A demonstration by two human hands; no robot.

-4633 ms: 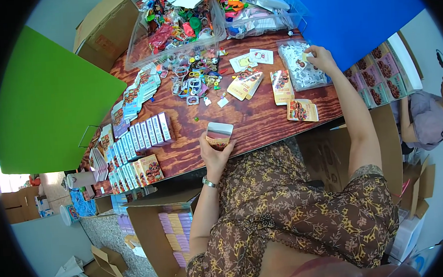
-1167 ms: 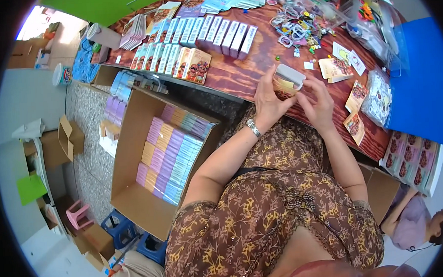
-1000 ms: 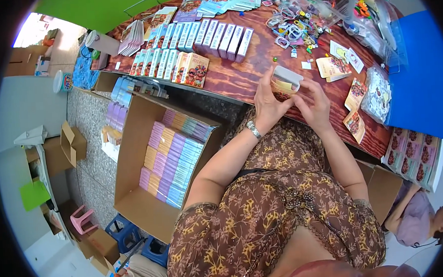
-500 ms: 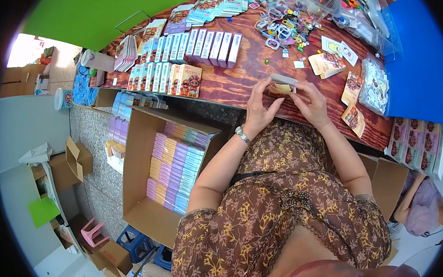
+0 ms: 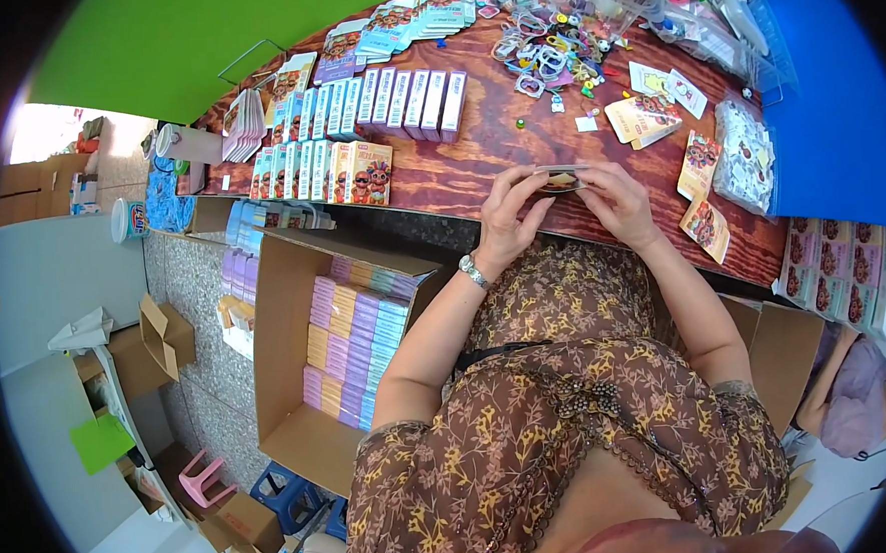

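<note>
A small cardboard box [image 5: 561, 181] is gripped between my two hands at the front edge of the table, its end facing me. My left hand [image 5: 510, 214], with a watch on the wrist, closes on its left side. On its right side my right hand [image 5: 618, 204] has its fingers closed round it. Most of the box is hidden behind the fingers. Two flat yellow cartons [image 5: 698, 165] lie to the right of my right hand. Beyond it are more flat yellow cartons [image 5: 645, 119] and white picture cards [image 5: 687, 93].
Rows of upright small boxes [image 5: 372, 170] stand at the left on the wooden table [image 5: 438, 182]. Loose trinkets [image 5: 549, 56] spill near clear plastic trays at the back. A bag of white pieces [image 5: 745, 166] lies right. An open carton [image 5: 295, 424] of packed boxes stands below left.
The box in my hands has tipped, so its raised top flap no longer stands up and its end faces me. My fingers have closed in around it. The view has shifted slightly.
</note>
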